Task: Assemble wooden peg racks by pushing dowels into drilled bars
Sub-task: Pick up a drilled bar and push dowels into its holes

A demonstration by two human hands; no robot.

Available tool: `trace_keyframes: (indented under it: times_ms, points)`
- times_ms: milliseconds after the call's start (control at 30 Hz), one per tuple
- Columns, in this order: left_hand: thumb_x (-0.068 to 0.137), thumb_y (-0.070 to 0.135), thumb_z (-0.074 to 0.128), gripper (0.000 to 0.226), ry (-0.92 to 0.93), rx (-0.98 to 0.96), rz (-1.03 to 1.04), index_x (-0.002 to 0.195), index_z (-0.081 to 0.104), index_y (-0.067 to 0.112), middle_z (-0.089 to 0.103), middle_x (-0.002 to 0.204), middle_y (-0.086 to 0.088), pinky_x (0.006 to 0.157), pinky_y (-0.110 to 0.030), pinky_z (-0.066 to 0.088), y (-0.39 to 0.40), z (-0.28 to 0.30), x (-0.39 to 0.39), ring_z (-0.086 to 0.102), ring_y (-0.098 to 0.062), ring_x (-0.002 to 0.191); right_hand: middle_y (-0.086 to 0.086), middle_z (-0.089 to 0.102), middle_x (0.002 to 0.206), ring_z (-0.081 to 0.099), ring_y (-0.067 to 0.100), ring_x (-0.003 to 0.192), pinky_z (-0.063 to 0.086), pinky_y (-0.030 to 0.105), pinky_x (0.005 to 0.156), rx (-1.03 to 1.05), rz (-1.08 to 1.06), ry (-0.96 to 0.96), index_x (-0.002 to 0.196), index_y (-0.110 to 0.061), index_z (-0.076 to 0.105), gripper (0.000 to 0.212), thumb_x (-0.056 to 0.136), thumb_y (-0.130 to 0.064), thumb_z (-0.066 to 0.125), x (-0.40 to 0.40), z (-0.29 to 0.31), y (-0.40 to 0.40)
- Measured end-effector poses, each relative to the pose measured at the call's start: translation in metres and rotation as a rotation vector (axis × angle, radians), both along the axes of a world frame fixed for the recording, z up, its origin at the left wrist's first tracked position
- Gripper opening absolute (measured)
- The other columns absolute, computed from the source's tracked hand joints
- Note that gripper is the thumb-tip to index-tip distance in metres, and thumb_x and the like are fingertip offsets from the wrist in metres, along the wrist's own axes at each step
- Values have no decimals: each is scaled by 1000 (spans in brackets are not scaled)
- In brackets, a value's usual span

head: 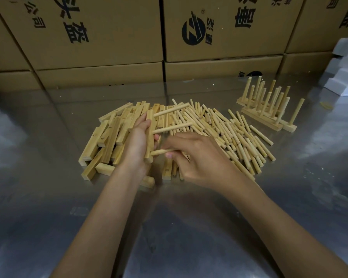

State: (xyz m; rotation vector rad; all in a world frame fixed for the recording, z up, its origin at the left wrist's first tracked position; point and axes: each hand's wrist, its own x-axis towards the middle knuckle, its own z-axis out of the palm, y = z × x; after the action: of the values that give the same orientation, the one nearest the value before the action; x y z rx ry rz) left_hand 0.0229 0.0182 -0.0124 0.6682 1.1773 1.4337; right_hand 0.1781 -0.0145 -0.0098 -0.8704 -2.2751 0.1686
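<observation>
Bar in hand: the left hand point(138, 142) grips a drilled bar point(149, 137) and holds it on end over the pile. Two dowels point(172, 119) already stick out of its side toward the right.
Third dowel: the right hand point(197, 157) pinches a dowel point(162, 151) with its tip at the low part of the bar. I cannot tell if the tip is in a hole yet.
How to do it well: I think the bar should be kept steady, the peg lined up straight with the hole, then pushed in firmly so it stands even with the other two.
Loose parts: more bars point(109, 137) lie heaped on the left and loose dowels point(225, 133) are spread on the right, on a shiny metal table point(169, 227).
Finished racks: a few racks point(267, 109) stand at the back right, pegs up.
Writing: the cardboard boxes point(219, 27) behind show big black Chinese characters, upside down, and a round black logo. I cannot read them surely.
Other: white foam blocks point(346, 73) sit at the far right.
</observation>
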Motion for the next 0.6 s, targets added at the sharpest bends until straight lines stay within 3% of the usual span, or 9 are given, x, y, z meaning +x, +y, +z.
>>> trace_keyframes:
  times_ms: [100, 167, 233, 300, 467, 600]
  points:
    - [106, 25, 45, 34, 52, 29, 21, 135, 57, 37, 69, 111, 0, 61, -26, 43, 1, 0, 1, 53, -7, 64, -22, 48, 84, 44, -2, 78, 43, 22, 69, 74, 23, 10, 105, -17, 71, 20, 88, -6, 66, 1, -2, 1]
    - [106, 25, 44, 35, 84, 33, 34, 137, 57, 37, 68, 108, 0, 60, -26, 43, 1, 0, 1, 54, -8, 65, -19, 53, 84, 48, 2, 77, 45, 25, 68, 101, 16, 1, 105, -17, 70, 21, 89, -6, 65, 0, -3, 1]
    - [106, 25, 44, 31, 91, 36, 34, 131, 59, 38, 71, 117, -5, 64, -27, 46, 1, 0, 2, 58, -15, 77, -9, 63, 86, 56, 12, 78, 50, 33, 67, 122, 10, -18, 108, -16, 69, 21, 90, -7, 63, -1, -5, 1]
    - [107, 26, 43, 30, 127, 35, 31, 126, 57, 43, 68, 126, -7, 69, -29, 47, 0, 1, 3, 58, -18, 85, -7, 64, 86, 56, 12, 78, 48, 30, 68, 129, 11, -15, 108, -16, 69, 21, 90, -7, 63, -2, -5, 1]
    - [107, 27, 42, 37, 179, 69, 10, 138, 53, 44, 65, 121, -3, 57, -22, 44, 0, 1, 3, 52, -3, 60, -30, 52, 86, 50, -10, 75, 35, 7, 68, -2, 18, 90, 103, -18, 72, 21, 88, -5, 65, -1, -5, 1]
    - [107, 28, 41, 38, 240, 115, -12, 140, 51, 46, 62, 137, -2, 55, -17, 45, -1, -1, 4, 51, 0, 61, -32, 49, 65, 52, -10, 58, 33, 5, 55, -96, -1, 136, 92, -17, 73, 13, 88, -7, 68, 0, -5, 0]
